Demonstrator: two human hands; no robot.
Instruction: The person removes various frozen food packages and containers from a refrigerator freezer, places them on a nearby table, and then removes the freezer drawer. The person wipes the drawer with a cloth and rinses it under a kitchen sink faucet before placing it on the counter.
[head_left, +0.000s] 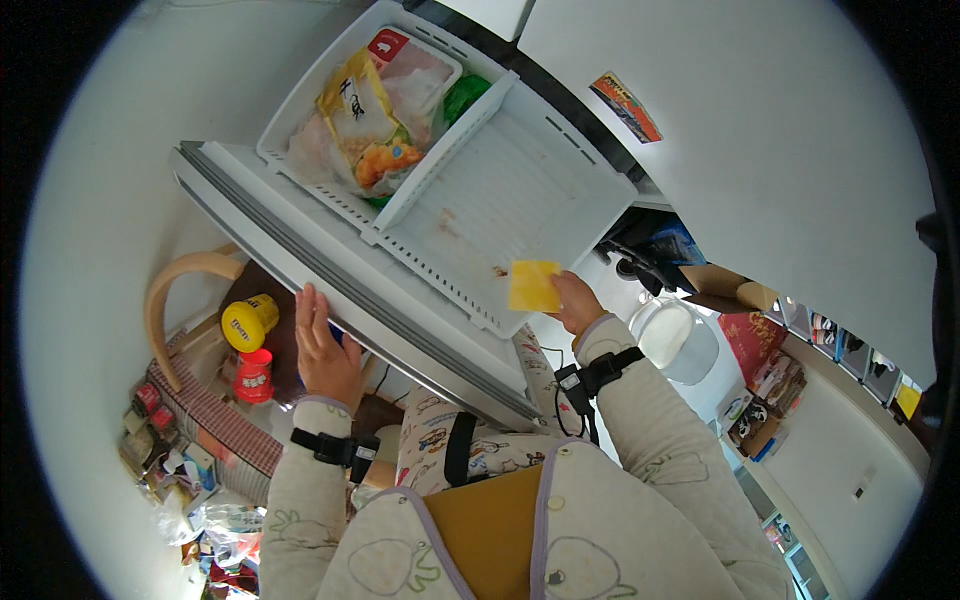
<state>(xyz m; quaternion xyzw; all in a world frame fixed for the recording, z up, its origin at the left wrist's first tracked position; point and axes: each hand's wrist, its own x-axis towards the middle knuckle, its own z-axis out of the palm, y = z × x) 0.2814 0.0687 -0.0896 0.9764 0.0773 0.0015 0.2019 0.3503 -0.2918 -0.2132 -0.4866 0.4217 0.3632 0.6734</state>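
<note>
My right hand (577, 301) grips a flat yellow sponge cloth (534, 286) over the near right corner of a white freezer drawer (510, 176). Brown stains (447, 220) mark the floor of its right compartment, and a small dark one lies beside the cloth. A white divider (448, 152) splits the drawer. Left of it lie a yellow food bag (361, 112), a clear-wrapped tray with a red label (412, 64) and a green bag (466, 97). My left hand (326, 354) rests with its fingers against the outer edge of the pulled-out drawer front (345, 292).
To the left, a wooden chair (187, 266) holds a yellow-lidded tub (250, 322) and a red container (254, 376). The white refrigerator door (750, 150) with a magnet (626, 107) rises at upper right. Beyond my right arm stand a whitish bin (673, 341) and a cardboard box (727, 289).
</note>
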